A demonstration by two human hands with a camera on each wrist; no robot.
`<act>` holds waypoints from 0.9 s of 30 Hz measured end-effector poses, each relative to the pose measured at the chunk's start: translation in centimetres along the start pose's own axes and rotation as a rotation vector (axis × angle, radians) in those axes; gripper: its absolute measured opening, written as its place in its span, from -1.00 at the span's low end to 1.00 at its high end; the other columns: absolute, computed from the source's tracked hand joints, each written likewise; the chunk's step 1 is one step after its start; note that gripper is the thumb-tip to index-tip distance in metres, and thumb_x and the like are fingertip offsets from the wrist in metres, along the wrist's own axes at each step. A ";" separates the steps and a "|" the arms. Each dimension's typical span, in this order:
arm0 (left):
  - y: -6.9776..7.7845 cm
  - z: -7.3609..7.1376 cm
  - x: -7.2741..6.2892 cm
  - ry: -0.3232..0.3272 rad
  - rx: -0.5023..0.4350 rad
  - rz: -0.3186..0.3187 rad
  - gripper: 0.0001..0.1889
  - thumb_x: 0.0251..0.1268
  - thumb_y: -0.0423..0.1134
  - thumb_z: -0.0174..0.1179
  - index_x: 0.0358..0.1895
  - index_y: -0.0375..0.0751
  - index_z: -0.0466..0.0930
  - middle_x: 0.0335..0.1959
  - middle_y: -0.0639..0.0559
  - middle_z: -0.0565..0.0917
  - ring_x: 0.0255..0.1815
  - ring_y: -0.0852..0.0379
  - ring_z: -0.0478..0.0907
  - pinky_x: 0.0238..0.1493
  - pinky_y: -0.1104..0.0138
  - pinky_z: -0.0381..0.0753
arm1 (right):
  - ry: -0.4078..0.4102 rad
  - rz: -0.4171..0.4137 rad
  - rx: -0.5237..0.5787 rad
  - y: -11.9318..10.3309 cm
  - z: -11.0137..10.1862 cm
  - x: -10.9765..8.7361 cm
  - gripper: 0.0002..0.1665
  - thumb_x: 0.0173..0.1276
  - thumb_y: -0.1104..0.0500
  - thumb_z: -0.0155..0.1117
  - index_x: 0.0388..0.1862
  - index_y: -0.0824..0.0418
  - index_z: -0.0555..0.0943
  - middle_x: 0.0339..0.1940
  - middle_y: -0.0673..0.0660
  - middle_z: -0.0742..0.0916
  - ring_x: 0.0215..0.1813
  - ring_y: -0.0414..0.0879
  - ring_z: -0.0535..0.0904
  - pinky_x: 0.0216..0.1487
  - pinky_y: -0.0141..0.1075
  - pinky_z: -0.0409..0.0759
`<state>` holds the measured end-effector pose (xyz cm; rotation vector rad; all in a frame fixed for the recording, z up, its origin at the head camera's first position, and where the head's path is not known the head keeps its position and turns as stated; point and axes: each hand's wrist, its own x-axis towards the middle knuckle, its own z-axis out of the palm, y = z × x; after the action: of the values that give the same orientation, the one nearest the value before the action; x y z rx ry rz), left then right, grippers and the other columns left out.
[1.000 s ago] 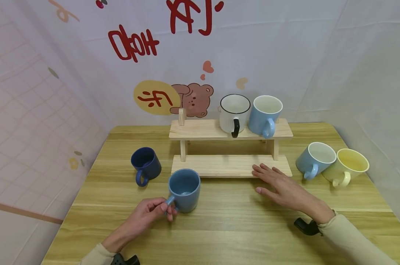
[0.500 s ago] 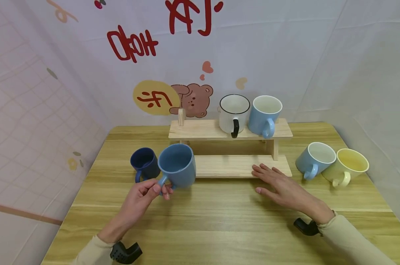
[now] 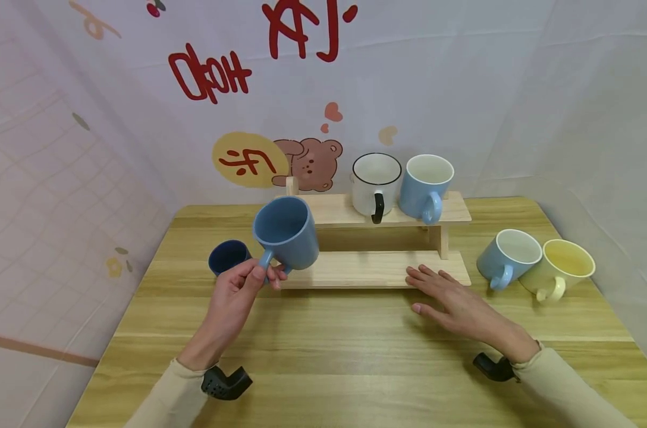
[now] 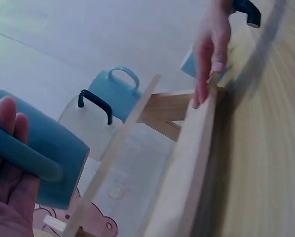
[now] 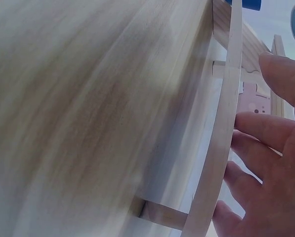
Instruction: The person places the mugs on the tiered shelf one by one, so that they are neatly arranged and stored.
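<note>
My left hand (image 3: 236, 295) grips a grey-blue mug (image 3: 294, 244) by its handle and holds it up in front of the left end of a two-tier wooden rack (image 3: 355, 270). The mug tilts a little; in the left wrist view the fingers curl round the handle (image 4: 23, 153). My right hand (image 3: 452, 300) lies with fingers stretched out, fingertips on the front of the rack's lower shelf. On the upper shelf stand a white mug with a black rim and black handle (image 3: 367, 193) and a light blue mug (image 3: 417, 193).
Behind the left hand a dark blue mug (image 3: 228, 254) stands on the wooden table (image 3: 345, 368), partly hidden. To the right of the rack are another light blue mug (image 3: 497, 258) and a pale yellow mug (image 3: 572, 270), close together. A printed cloth (image 3: 462, 89) hangs behind.
My left hand has lifted the grey-blue mug off the table and moved it up and away from me, level with the upper shelf. The right hand has stayed in place.
</note>
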<state>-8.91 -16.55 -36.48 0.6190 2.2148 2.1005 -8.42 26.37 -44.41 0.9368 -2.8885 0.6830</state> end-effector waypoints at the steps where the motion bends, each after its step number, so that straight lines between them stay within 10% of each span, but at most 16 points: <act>1: 0.1 0.1 0.3 0.010 0.001 0.004 -0.68 0.72 -0.22 -0.07 -0.19 -0.34 0.59 -0.24 -0.11 0.74 0.10 -0.14 0.69 0.34 0.18 0.56 | 0.000 0.001 0.003 0.0 0.0 0.0 -0.32 0.53 -0.04 0.31 0.49 0.27 0.48 0.56 0.21 0.45 0.57 0.27 0.30 0.47 0.29 0.24; 27: -0.2 4.1 7.1 0.146 -0.071 0.042 -0.62 0.66 -0.07 0.05 -0.09 -0.39 0.62 -0.20 -0.08 0.76 0.13 -0.07 0.63 0.46 0.10 0.42 | -0.020 0.016 0.026 0.3 0.3 -0.2 -0.33 0.56 -0.05 0.27 0.50 0.25 0.47 0.59 0.18 0.42 0.60 0.26 0.25 0.50 0.31 0.20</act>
<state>-14.37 -10.53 -35.31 0.5284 2.2048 2.3044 -8.36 26.54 -44.82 0.9295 -2.9143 0.7182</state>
